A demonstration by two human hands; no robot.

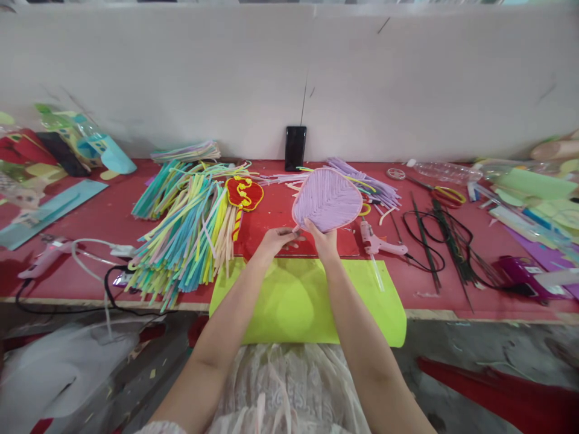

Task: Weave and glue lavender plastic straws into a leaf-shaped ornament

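Observation:
My right hand [323,240] grips the lower edge of a lilac fan-shaped piece [326,199] made of pipe-cleaner rows, holding it tilted above the red table [113,217]. My left hand [277,240] is right beside it, fingertips touching the piece's bottom left edge. Both hands hover past the far edge of a lime-green sheet [307,301] that hangs over the table's front edge. A pink glue gun [377,241] lies just right of my right hand.
A big pile of pastel pipe cleaners [190,229] lies at left beside a red-and-yellow ornament [243,194]. Lilac pipe cleaners [366,184], a black phone [295,147], scissors [441,193], green wires [446,241], another glue gun [45,256] and paper sheets [534,199] surround the area.

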